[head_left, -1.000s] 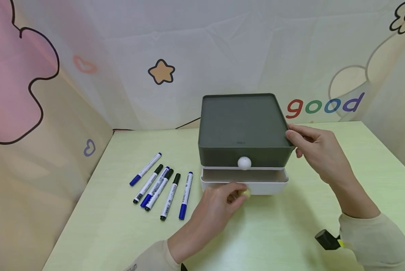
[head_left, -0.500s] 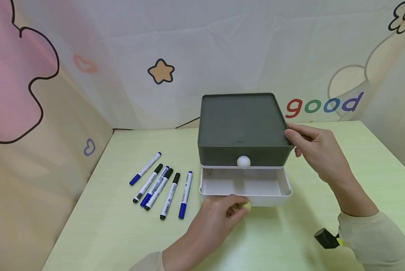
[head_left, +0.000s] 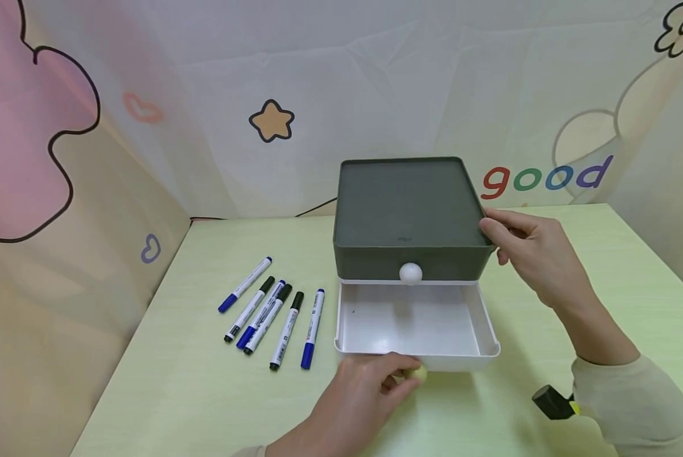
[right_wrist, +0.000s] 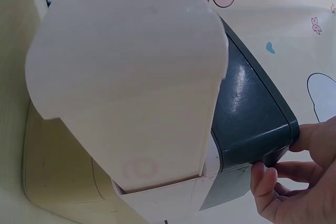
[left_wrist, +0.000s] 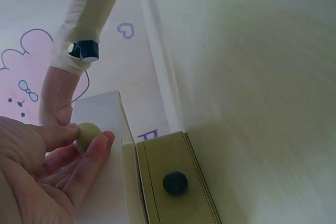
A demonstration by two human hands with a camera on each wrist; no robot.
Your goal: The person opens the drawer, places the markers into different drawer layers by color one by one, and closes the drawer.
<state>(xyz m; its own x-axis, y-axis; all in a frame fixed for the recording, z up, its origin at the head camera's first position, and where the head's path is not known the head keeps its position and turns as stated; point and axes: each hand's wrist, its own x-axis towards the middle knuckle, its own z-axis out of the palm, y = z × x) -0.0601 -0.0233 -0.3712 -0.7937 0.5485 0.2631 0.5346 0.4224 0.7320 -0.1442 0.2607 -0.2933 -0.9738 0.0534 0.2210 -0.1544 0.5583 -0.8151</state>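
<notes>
The upper tier (head_left: 398,206) is dark grey-green, its upper knob (head_left: 411,273) white; the lower drawer (head_left: 461,364) white, its lower knob (head_left: 420,373) pale yellow. At the drawer's nine o'clock, white marker pens (head_left: 287,331) (blue- or black-capped); bench (head_left: 490,412) pale yellow-green.

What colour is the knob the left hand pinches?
The knob is pale yellow-green; the left wrist view shows best.

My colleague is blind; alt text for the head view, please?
A left hand pinches the yellowish knob of an open white drawer; the right hand grips the dark box above it. Six markers lie on the table to the left.
</notes>
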